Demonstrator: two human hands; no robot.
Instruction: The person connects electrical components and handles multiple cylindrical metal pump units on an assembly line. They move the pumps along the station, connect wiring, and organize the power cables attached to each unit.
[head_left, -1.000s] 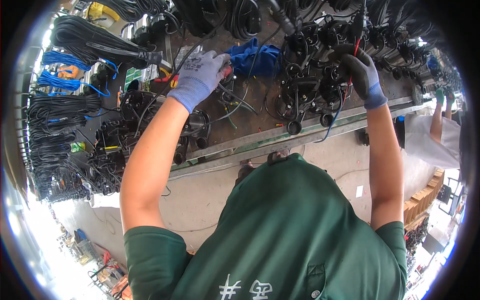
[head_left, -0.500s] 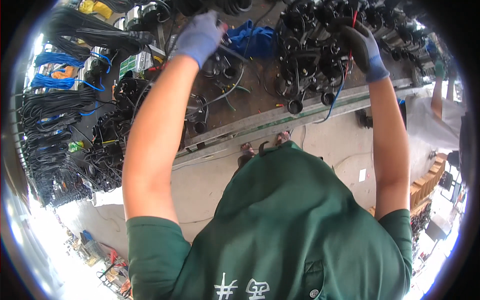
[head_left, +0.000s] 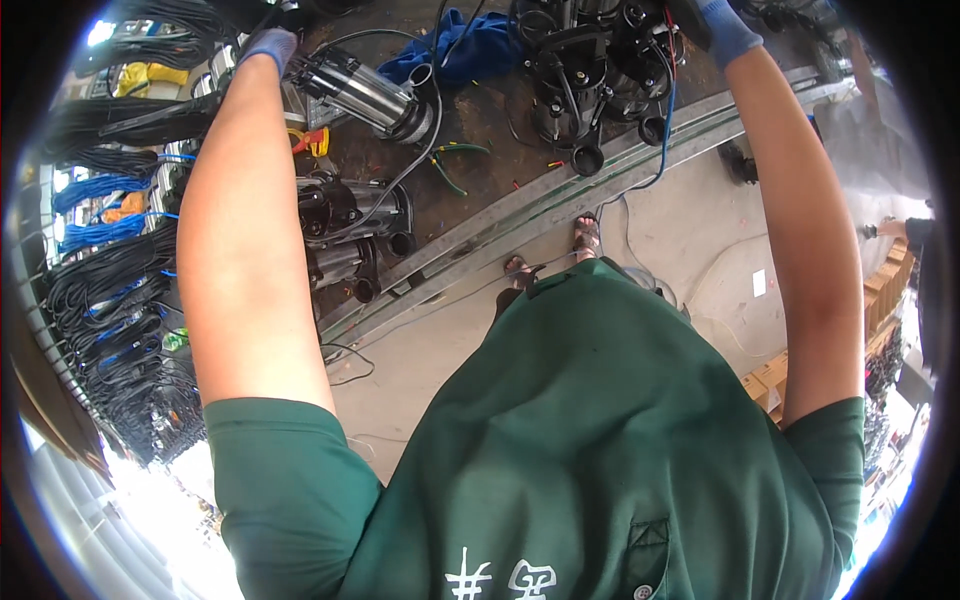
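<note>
I cannot tell the grip of the blue-gloved left hand (head_left: 271, 45) or dark-gloved, blue-cuffed right hand (head_left: 706, 22). Beside the left lies a black-ended silver metal cylinder (head_left: 362, 90); beside the right, a thin red-and-blue wire (head_left: 669, 120), best kept slack.

On the dark flat workbench (head_left: 440, 220), a silver metal cylinder with black ends (head_left: 362, 88) lies left of a crumpled blue cloth (head_left: 470, 50); right of the cloth is a cluster of black-and-silver metal units (head_left: 570, 95). A red-and-yellow tool (head_left: 317, 142) lies between the cylinder and a nearer black-and-silver pair (head_left: 345, 205). Coiled black cables (head_left: 110, 275) fill the far left. The blue-gloved left hand (head_left: 272, 45) seems beside the cylinder's far end, though the view blurs there.
</note>
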